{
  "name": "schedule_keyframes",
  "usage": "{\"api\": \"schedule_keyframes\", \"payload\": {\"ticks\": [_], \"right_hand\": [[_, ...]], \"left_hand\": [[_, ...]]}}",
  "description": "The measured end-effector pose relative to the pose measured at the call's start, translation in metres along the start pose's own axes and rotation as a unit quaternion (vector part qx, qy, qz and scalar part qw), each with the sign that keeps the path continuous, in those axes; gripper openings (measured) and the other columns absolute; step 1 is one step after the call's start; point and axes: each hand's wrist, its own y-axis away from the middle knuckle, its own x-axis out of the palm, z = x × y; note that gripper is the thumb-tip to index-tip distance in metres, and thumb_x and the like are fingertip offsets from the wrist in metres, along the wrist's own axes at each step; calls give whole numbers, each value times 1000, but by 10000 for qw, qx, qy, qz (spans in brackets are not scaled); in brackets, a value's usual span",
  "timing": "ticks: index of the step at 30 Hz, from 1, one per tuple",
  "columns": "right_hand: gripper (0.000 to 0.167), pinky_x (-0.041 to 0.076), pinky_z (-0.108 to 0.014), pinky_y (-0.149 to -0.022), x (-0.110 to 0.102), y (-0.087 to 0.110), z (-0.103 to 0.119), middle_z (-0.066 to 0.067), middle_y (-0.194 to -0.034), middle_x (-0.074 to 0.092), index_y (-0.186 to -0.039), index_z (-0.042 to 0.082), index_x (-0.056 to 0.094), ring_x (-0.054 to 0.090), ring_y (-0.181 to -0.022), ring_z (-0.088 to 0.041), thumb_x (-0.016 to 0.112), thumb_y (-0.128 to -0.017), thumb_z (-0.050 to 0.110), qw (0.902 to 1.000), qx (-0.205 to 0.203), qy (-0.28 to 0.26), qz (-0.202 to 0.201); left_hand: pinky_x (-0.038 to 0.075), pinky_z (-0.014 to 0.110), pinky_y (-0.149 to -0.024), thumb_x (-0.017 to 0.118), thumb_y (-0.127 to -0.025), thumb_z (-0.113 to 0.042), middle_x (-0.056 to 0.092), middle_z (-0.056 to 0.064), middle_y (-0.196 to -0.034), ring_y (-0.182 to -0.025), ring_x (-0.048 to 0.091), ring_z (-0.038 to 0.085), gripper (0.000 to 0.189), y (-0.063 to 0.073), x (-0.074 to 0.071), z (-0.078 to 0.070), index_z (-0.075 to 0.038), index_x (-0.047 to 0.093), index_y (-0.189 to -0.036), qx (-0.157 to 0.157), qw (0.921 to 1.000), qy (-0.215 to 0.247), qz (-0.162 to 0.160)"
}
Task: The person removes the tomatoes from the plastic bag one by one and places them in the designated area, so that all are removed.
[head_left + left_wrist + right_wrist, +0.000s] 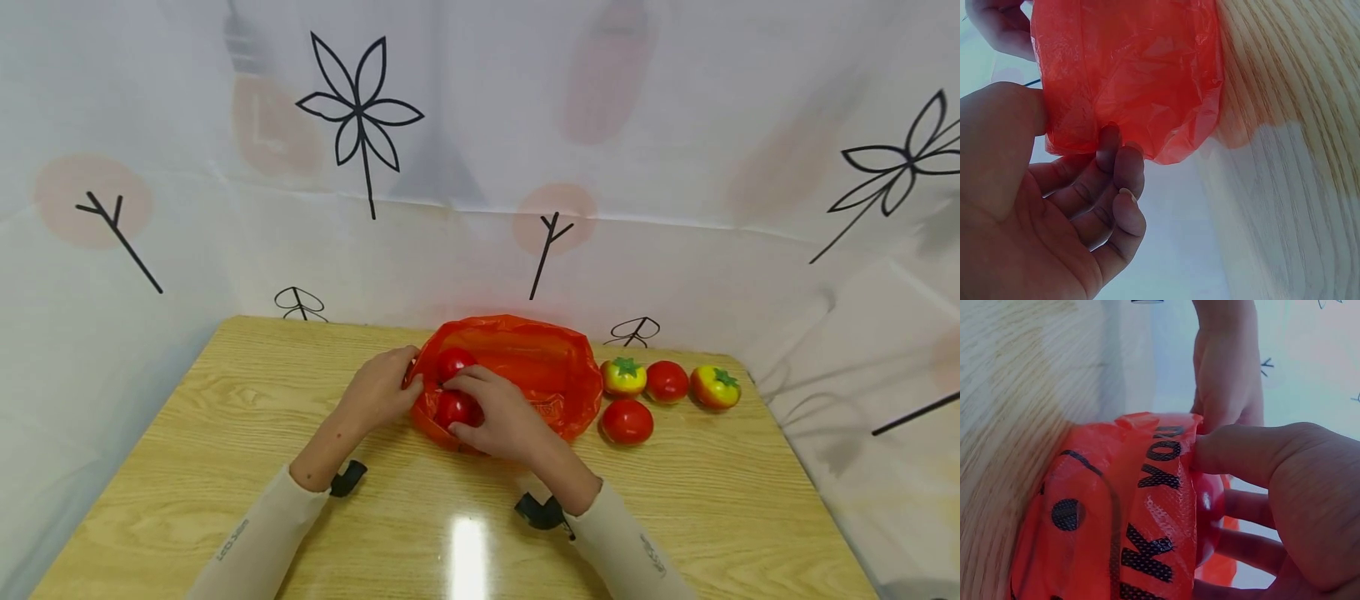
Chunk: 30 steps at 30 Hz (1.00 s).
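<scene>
A red plastic bag (517, 367) stands with its mouth rolled wide on the wooden table. At its left side my left hand (381, 390) pinches the rim between thumb and fingers; the left wrist view shows the thumb on one face of the film. My right hand (501, 414) reaches into the left part of the mouth, its fingers and thumb around a glossy red tomato (453, 408). Just behind that one, another red tomato (454, 362) lies inside the bag. Black lettering marks the bag's near face in the right wrist view.
Right of the bag lie two red tomatoes, one nearer (627, 422) and one farther (666, 382), plus two yellow-red fruits with green leafy tops, one beside the bag (624, 377) and one farther right (715, 387). A patterned white cloth (465, 250) hangs behind the table (247, 417).
</scene>
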Motion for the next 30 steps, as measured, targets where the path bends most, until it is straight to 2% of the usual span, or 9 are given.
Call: {"api": "schedule_keyframes", "payload": {"ticks": [7, 12, 21, 30], "right_hand": [[54, 56, -46, -104, -4, 7, 0, 0, -140, 63, -136, 18, 69, 62, -128, -23, 88, -86, 28, 9996, 32, 93, -261], [54, 58, -45, -101, -8, 12, 0, 1, -139, 64, -135, 17, 70, 62, -126, -24, 89, -85, 28, 9991, 78, 57, -409], [52, 59, -42, -97, -15, 24, -2, 3, -136, 64, -134, 17, 71, 63, -124, -21, 87, -86, 30, 9976, 152, 147, -654], [53, 61, -41, -94, -23, 39, -5, 3, -134, 65, -132, 18, 71, 64, -121, -21, 90, -83, 30, 9952, 14, 322, -926]], "left_hand": [[60, 42, -79, 68, -97, -14, 73, 8, -104, -86, 66, 23, 25, -1, 0, 0, -4, 68, -120, 64, 10000, -33, -43], [60, 43, -82, 67, -97, -14, 73, 9, -105, -89, 67, 25, 25, 0, 0, 0, -4, 68, -119, 58, 10000, -44, -34], [58, 43, -78, 66, -97, -15, 73, 9, -104, -88, 66, 24, 26, -1, 0, 1, -3, 68, -121, 19, 9999, -107, -6], [57, 43, -77, 65, -98, -15, 72, 8, -103, -88, 66, 23, 25, -1, -1, 1, -4, 68, -120, 6, 9999, -115, 45]]}}
